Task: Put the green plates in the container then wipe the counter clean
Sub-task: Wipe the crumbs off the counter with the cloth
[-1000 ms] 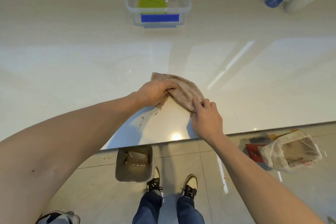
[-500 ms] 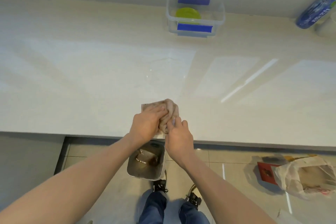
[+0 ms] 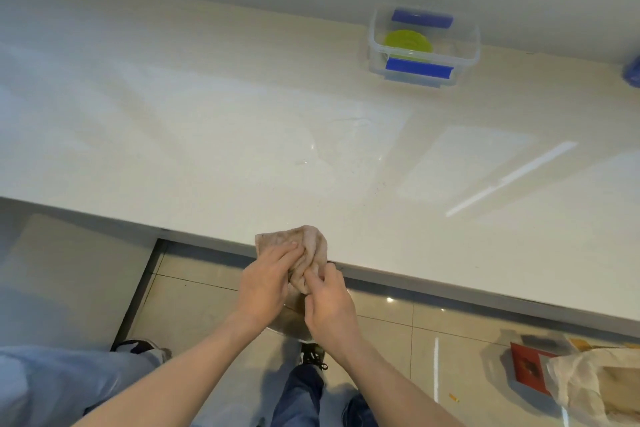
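Note:
A green plate [image 3: 408,42] lies inside a clear container [image 3: 467,45] with blue clips at the back of the cream counter [image 3: 207,135]. A stained beige cloth [image 3: 308,241] is bunched at the counter's front edge, partly past it. My left hand [image 3: 266,284] and my right hand [image 3: 327,305] both grip the cloth, fingers pinched into its folds. Below my hands, a metal bin [image 3: 287,322] on the floor is mostly hidden.
A wet smear [image 3: 346,121] marks the middle of the counter. A blue object [image 3: 633,71] shows at the right edge. On the tiled floor, a plastic bag [image 3: 595,385] and a red item [image 3: 526,371] lie at the right. My shoes stand below.
The cloth has gone from spread on the counter to gathered and pulled to the front edge, over the bin. The view has swung left, so the container sits further right.

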